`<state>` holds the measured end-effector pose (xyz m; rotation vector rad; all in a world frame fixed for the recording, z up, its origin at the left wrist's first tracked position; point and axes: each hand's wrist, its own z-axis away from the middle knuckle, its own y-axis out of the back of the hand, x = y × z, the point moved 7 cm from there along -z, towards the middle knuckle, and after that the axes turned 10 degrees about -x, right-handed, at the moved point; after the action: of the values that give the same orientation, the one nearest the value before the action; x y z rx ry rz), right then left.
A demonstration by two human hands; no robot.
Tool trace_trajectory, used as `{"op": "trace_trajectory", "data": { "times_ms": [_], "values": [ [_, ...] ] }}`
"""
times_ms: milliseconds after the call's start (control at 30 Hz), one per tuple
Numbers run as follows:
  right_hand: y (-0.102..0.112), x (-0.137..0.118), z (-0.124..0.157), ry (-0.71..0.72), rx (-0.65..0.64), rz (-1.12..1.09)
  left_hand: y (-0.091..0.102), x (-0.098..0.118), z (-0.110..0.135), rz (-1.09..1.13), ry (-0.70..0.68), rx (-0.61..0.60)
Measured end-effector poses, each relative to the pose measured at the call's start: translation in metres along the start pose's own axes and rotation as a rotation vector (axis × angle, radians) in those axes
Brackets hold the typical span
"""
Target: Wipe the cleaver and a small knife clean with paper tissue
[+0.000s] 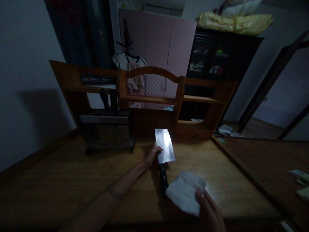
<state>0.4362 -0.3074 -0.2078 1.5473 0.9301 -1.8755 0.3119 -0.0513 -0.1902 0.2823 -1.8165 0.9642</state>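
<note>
A cleaver (165, 146) with a broad shiny blade and a black riveted handle is held above the wooden desk, its handle toward me. My left hand (153, 154) grips the blade by its left edge, the thumb lying on the near face and the other fingers hidden behind. In my right hand (209, 206) a white cloth (185, 191) is pinched at its right side. The cloth spreads out beside the lower end of the cleaver's handle; whether the two touch I cannot tell.
A knife block (106, 117) holding black-handled knives stands at the desk's back left. Behind it rises a wooden shelf unit (152, 100). The wooden desk (72, 180) has a raised edge on the right. Papers (301, 180) lie on a lower surface at far right.
</note>
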Motion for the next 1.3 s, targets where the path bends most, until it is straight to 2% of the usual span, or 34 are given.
{"op": "trace_trajectory", "data": {
  "times_ms": [200, 333, 500, 567, 667, 833, 1033, 1167, 1300],
  "values": [
    [-0.004, -0.008, 0.005, -0.003, -0.024, 0.024, 0.001, 0.002, 0.000, -0.097, -0.030, -0.001],
    [-0.001, -0.025, 0.004, 0.071, -0.042, 0.125, 0.000, 0.004, 0.002, -0.155, -0.038, -0.007],
    [-0.005, -0.067, 0.004, 0.369, -0.038, 0.473, 0.001, 0.002, 0.000, -0.115, -0.024, 0.011],
    [-0.015, -0.080, 0.006, 0.511, -0.030, 0.596, 0.001, 0.001, -0.001, -0.087, -0.027, 0.007],
    [-0.043, -0.089, 0.009, 0.694, -0.113, 0.736, 0.002, 0.000, -0.003, -0.062, -0.034, 0.000],
    [-0.083, -0.083, 0.009, 0.797, -0.236, 0.900, -0.002, 0.000, -0.002, 0.022, 0.004, 0.020],
    [-0.102, -0.075, 0.005, 0.784, -0.311, 0.894, -0.017, 0.002, 0.003, 0.190, 0.121, -0.021],
    [-0.116, -0.063, 0.006, 0.768, -0.397, 0.917, -0.018, 0.005, 0.004, 0.176, 0.112, -0.039],
    [-0.131, -0.044, 0.007, 0.736, -0.471, 1.036, -0.018, 0.004, 0.002, 0.159, 0.088, -0.106]
  ]
}}
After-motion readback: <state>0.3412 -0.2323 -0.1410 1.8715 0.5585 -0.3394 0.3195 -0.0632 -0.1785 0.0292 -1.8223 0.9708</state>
